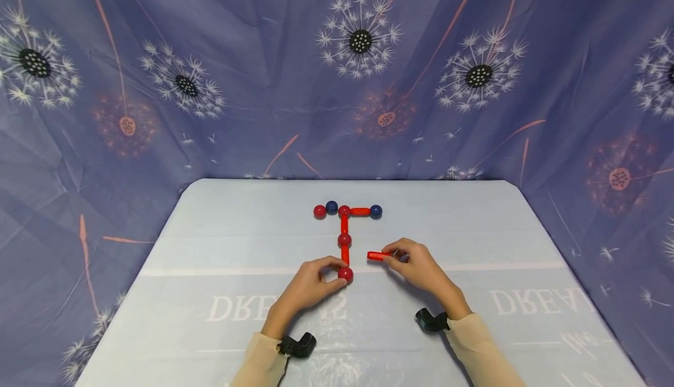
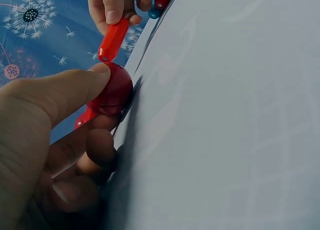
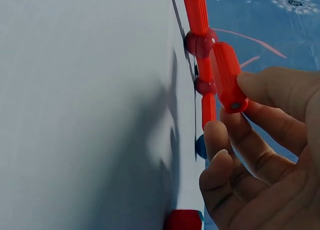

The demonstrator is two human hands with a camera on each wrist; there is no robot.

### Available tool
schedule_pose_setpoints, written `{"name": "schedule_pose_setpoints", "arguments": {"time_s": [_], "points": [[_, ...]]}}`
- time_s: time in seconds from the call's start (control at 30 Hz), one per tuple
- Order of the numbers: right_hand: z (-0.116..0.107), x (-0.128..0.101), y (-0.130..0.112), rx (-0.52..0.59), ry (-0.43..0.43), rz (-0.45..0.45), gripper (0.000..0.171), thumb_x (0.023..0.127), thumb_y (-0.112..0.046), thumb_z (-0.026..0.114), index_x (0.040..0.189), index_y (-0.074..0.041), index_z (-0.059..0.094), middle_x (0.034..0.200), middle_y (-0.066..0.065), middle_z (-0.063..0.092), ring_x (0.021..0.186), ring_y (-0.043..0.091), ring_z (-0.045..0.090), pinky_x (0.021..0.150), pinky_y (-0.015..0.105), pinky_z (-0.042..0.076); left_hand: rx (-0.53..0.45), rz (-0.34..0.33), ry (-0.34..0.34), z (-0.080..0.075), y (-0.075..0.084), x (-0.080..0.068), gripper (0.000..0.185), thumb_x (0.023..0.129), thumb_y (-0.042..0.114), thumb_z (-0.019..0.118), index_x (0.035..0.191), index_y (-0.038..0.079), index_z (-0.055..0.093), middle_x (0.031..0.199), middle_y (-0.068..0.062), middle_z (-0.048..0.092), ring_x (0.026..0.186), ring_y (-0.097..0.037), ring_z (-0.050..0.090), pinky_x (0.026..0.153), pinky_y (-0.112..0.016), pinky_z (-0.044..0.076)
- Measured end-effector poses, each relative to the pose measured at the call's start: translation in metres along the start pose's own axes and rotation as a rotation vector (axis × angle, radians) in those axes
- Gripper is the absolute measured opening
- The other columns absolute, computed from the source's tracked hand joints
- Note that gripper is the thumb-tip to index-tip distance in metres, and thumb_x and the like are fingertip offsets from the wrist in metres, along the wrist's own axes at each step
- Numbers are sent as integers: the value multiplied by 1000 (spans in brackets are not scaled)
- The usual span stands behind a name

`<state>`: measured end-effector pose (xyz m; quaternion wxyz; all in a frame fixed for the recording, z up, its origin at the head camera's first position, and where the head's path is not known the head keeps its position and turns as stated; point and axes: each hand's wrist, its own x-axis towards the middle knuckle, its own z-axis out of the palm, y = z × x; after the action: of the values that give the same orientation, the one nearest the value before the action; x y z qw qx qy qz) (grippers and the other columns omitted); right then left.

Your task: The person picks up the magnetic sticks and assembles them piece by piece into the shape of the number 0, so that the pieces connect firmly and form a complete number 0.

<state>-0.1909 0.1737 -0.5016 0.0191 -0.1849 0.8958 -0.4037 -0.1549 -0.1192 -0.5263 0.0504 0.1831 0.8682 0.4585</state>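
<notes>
My left hand pinches a red ball between thumb and fingers, at the near end of a chain lying on the table. From that ball a red rod runs to a middle red ball. Another rod joins it to the far red ball, where a rod leads right to a blue ball. Off to the right, my right hand holds a loose red rod between thumb and fingers. A small grey spot shows on this rod's end in the right wrist view.
Left of the chain's far end sit a dark blue ball and a red ball. The table wears a pale cover with printed lettering. A purple dandelion-print curtain rises behind it and at both sides.
</notes>
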Motion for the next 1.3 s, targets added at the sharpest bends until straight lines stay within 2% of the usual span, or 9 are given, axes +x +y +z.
{"name": "schedule_pose_setpoints", "arguments": {"time_s": [0.27, 0.57, 0.8, 1.3], "points": [[6, -2, -9, 51, -38, -7, 14, 92, -17, 77, 106, -19, 78, 99, -5, 72, 84, 10, 62, 74, 26, 54, 5, -26, 18, 1, 1, 0, 29, 91, 30, 80, 118, 26, 74, 107, 6, 72, 51, -4, 43, 50, -23, 40], [12, -4, -12, 51, -108, -49, 15, 94, -16, 74, 108, -16, 78, 103, -3, 72, 85, 9, 62, 76, 25, 55, 25, -32, 44, 4, 1, -1, 30, 90, 29, 81, 119, 26, 75, 107, 7, 73, 51, -3, 42, 50, -22, 40], [15, -4, -12, 36, -138, -37, 15, 94, -17, 75, 109, -18, 77, 103, -7, 71, 86, 9, 62, 78, 25, 55, 33, -22, 61, 5, 1, -2, 30, 90, 31, 81, 119, 25, 76, 108, 6, 74, 51, -2, 40, 49, -21, 38], [18, -4, -13, 36, -178, -16, 13, 96, -19, 73, 108, -18, 77, 104, -7, 71, 87, 10, 62, 79, 25, 55, 15, -28, 65, 5, 1, -2, 29, 89, 29, 82, 118, 25, 76, 104, 7, 74, 48, -1, 39, 46, -20, 36]]}}
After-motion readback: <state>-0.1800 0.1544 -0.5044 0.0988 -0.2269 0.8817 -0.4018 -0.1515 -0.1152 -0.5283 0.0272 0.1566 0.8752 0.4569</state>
